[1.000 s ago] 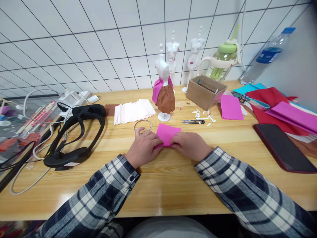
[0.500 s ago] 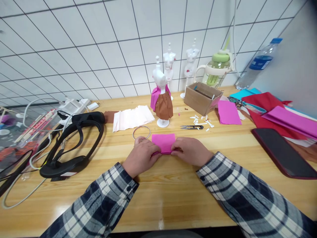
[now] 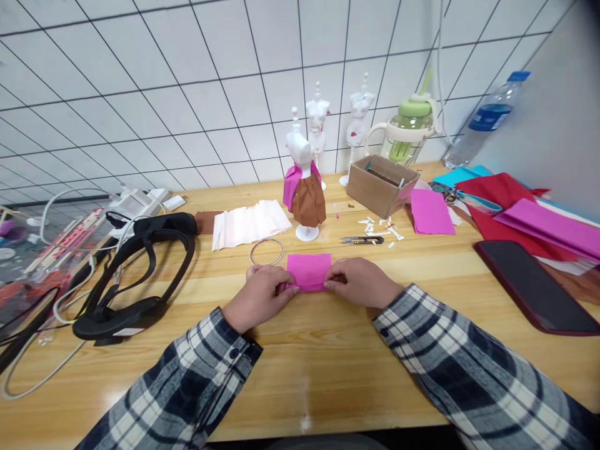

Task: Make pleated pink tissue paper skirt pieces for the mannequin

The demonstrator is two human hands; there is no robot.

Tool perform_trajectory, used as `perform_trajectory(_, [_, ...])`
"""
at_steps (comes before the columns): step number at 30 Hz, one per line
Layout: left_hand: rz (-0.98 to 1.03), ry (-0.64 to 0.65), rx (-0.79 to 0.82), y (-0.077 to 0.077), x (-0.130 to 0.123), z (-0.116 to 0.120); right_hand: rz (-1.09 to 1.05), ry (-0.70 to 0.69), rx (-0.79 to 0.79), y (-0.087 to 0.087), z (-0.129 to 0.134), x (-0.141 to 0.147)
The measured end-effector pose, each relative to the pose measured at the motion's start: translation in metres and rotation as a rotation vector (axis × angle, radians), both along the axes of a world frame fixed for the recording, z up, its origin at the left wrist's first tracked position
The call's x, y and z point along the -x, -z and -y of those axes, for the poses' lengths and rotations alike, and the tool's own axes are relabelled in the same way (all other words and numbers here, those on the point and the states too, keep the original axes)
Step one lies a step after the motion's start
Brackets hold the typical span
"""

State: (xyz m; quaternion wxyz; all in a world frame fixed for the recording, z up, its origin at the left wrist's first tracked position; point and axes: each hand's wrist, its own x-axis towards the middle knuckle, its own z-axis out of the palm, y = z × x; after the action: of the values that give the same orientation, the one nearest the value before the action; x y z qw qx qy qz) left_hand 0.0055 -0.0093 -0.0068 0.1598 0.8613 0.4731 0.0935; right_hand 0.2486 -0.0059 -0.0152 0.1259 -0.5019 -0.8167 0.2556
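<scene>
A small magenta sheet [image 3: 309, 267], cloth or crepe paper, lies on the wooden table with its near edge folded up in a narrow strip. My left hand [image 3: 259, 294] pinches the left end of that fold between thumb and fingers. At the right end, my right hand [image 3: 359, 282] pinches the same edge. Just beyond my left hand lies a thin ring [image 3: 267, 251]. Thread snips [image 3: 362, 240] rest beyond my right hand, near white scraps [image 3: 375, 227]. Behind the sheet stands a small mannequin [image 3: 300, 147] dressed in a brown skirt [image 3: 308, 200] and a magenta drape.
Pale pleated sheet [image 3: 250, 224] and a black headset [image 3: 135, 275] are on the left. Two bare mannequins [image 3: 360, 112], a cardboard box [image 3: 382, 185] and a green-lidded cup [image 3: 409, 128] stand at the back. Rightward lie a phone [image 3: 534, 284], magenta pieces [image 3: 432, 212] and red cloth [image 3: 510, 209].
My left hand has shifted slightly left along the folded edge, and its thumb now presses on the corner. The right hand stays at its end. The view has moved a little.
</scene>
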Motion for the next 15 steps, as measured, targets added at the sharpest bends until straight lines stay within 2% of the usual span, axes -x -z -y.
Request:
perform_trajectory(6, [-0.028,0.006,0.003,-0.003,0.001,0.001,0.026,0.033,0.010,-0.001,0.000,0.001])
perform_trajectory(11, [-0.069,0.093,0.050,-0.011,0.001,0.001,0.060,0.035,-0.006,-0.003,-0.001,0.002])
perform_trajectory(15, [-0.093,0.080,0.019,-0.006,0.001,-0.002,0.067,0.035,0.000,-0.004,-0.002,0.003])
